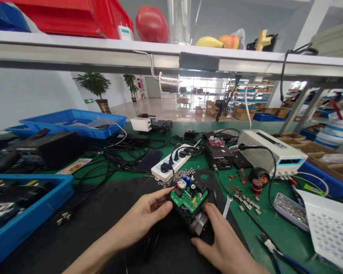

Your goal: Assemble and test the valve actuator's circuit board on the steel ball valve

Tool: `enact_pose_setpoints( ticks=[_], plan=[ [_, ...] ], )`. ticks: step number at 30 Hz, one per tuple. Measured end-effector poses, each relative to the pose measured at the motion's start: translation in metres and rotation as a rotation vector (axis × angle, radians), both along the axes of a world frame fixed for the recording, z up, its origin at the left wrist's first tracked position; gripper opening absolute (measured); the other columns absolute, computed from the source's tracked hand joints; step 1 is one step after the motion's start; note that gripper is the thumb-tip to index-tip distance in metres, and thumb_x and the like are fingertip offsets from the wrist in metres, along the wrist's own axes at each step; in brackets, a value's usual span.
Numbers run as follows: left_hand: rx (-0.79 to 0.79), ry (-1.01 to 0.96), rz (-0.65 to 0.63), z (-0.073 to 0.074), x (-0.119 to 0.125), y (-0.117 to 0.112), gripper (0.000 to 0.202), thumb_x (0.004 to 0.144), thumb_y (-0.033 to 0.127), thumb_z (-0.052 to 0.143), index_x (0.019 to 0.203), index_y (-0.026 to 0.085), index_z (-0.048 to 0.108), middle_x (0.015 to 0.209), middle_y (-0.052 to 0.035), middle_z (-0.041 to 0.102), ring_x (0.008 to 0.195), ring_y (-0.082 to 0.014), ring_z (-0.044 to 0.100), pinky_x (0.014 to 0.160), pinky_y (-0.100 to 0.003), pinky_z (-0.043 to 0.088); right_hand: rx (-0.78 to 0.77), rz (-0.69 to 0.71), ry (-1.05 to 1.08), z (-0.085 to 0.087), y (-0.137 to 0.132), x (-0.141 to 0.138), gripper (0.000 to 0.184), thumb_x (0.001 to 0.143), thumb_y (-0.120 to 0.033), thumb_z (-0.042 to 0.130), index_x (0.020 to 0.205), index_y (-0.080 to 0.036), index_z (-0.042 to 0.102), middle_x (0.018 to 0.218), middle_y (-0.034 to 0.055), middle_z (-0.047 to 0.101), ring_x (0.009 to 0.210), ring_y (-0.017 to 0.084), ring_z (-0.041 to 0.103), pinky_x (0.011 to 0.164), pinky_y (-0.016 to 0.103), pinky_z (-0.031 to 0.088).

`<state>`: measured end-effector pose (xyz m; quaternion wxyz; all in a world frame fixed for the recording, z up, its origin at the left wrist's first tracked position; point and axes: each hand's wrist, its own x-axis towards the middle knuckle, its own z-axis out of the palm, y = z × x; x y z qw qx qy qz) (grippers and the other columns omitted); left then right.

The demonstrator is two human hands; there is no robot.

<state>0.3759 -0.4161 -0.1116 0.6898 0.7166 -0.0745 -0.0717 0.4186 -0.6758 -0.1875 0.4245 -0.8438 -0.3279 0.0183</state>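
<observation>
On the black mat (pixel 108 213) in front of me is a black housing with a green circuit board (pixel 190 199) facing up, crowded with capacitors and other parts. A grey metal fitting (pixel 199 223) sticks out from its near side. My left hand (pixel 151 211) pinches the housing's left edge between thumb and fingers. Around its right side and the metal fitting curls my right hand (pixel 217 236), its thumb lower down near the mat; part of the fingertips is hidden behind the housing. Just right of the housing lies a small wrench (pixel 227 206).
Behind the housing are scattered nuts (pixel 185 174) and a white power strip (pixel 173 163). Pliers (pixel 270 245), metal clips (pixel 247 201) and a tray of small parts (pixel 291 210) lie right. A soldering iron's stand, power supply (pixel 271 152) and blue bin (pixel 31 228) surround the mat; a shelf (pixel 148 51) hangs overhead.
</observation>
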Motion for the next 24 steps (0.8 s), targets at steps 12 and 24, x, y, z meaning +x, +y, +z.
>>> enact_pose_setpoints(
  ticks=[12, 24],
  plan=[
    [0.147, -0.135, 0.212, -0.007, -0.011, -0.033, 0.062, 0.081, 0.047, 0.085, 0.133, 0.026, 0.057, 0.13, -0.0059, 0.067, 0.12, -0.0319, 0.063, 0.108, -0.043, 0.049, 0.036, -0.04, -0.463, 0.003, 0.006, -0.025, 0.053, 0.069, -0.027, 0.086, 0.113, -0.021, 0.058, 0.096, 0.0081, 0.071, 0.082, 0.029, 0.075, 0.069, 0.038, 0.064],
    [-0.118, 0.054, 0.209, -0.03, 0.016, 0.011, 0.049, 0.098, 0.056, 0.06, 0.118, 0.013, 0.07, 0.105, -0.0108, 0.074, 0.089, -0.023, 0.067, 0.076, -0.03, 0.052, 0.21, -0.074, -0.173, 0.023, -0.004, -0.022, 0.016, 0.107, -0.031, 0.054, 0.107, -0.026, 0.069, 0.09, -0.0004, 0.074, 0.08, 0.014, 0.072, 0.075, 0.019, 0.054]
  ],
)
